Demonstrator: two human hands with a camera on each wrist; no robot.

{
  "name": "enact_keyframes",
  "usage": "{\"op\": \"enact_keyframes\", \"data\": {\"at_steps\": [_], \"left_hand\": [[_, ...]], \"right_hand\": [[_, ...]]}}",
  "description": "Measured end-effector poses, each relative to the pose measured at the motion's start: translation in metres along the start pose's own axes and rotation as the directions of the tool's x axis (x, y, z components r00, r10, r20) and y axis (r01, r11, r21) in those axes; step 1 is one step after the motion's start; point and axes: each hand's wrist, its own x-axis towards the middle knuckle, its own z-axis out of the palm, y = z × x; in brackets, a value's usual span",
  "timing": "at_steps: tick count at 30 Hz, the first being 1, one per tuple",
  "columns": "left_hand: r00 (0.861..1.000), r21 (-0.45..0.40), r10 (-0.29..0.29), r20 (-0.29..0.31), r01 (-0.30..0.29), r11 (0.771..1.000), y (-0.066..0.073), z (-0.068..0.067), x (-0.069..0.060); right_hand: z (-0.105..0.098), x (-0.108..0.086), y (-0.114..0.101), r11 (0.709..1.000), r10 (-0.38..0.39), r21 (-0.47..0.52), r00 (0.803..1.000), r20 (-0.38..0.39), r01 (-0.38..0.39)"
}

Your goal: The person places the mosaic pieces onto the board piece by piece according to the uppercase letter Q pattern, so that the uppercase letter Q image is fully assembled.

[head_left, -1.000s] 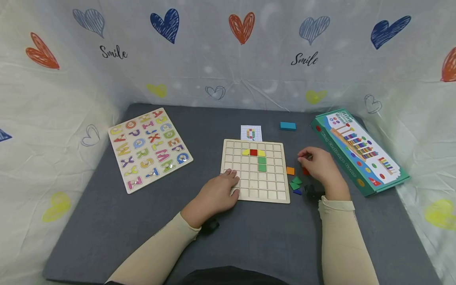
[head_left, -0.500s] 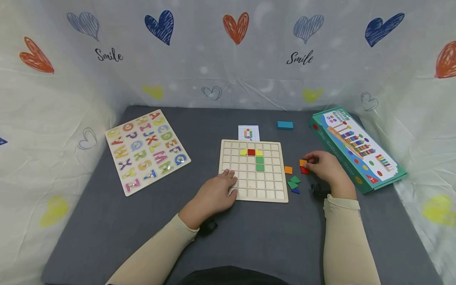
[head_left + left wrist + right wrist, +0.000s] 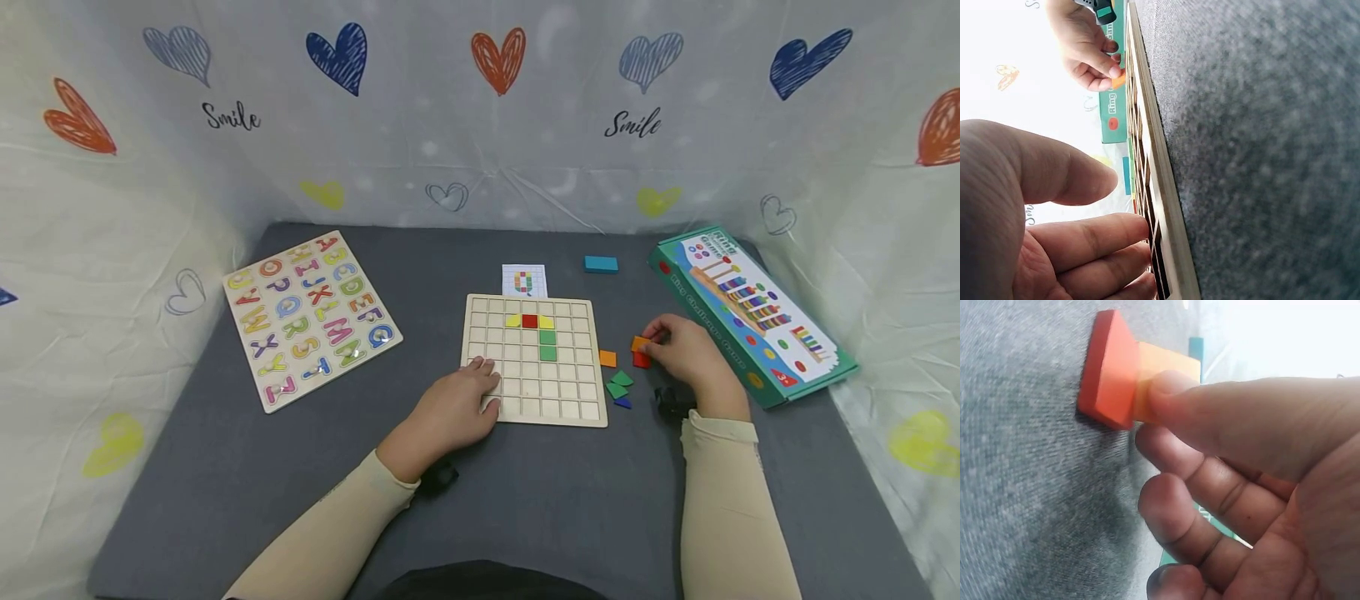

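Note:
The left hand (image 3: 452, 410) rests with relaxed fingers on the lower left of a wooden grid board (image 3: 529, 390). Set in the board are yellow pieces either side of a red square (image 3: 529, 322), and green squares (image 3: 548, 345) below to the right. Beside the box, the right hand (image 3: 686, 358) pinches an orange square (image 3: 1175, 357) between thumb and forefinger; it is held up at the edge of a red piece (image 3: 1110, 375) on the cloth. Another orange piece (image 3: 607, 358), green pieces (image 3: 619, 383) and a blue piece (image 3: 622, 402) lie right of the board.
A pattern card (image 3: 523, 280) touches the board's far edge. The alphabet board (image 3: 311, 321) lies at the left, a green game box (image 3: 753, 317) at the right. A blue block (image 3: 601, 264) lies near the back of the grey table (image 3: 570, 517).
The right hand has moved slightly right, and an orange square now shows in its fingertips by the red piece. The left hand has stayed on the board; the head view has shifted a little.

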Motion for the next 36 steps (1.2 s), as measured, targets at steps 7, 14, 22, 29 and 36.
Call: {"op": "enact_keyframes", "data": {"at_steps": [7, 14, 22, 29, 36], "left_hand": [[1.0, -0.001, -0.001, 0.002, 0.001, 1.0, 0.0, 0.0, 0.0], [1.0, 0.0, 0.007, 0.001, -0.007, 1.0, -0.002, 0.001, 0.001], [1.0, 0.002, 0.009, 0.001, -0.009, 1.0, -0.003, 0.0, 0.001], [1.0, 0.022, -0.001, 0.01, 0.001, 1.0, -0.005, 0.001, 0.002], [1.0, 0.025, 0.007, 0.008, -0.007, 1.0, -0.004, 0.001, 0.003]], "right_hand": [[-0.005, -0.004, -0.006, 0.999, -0.045, -0.001, 0.998, -0.038, 0.045], [-0.001, -0.003, -0.035, 0.996, -0.081, 0.027, 0.994, -0.078, 0.083], [0.021, 0.016, -0.085, 0.988, -0.137, 0.074, 0.99, -0.035, 0.139], [0.049, 0.033, -0.125, 0.966, -0.233, 0.114, 0.972, 0.01, 0.231], [0.07, 0.04, -0.15, 0.953, -0.282, 0.124, 0.959, 0.018, 0.278]]}}
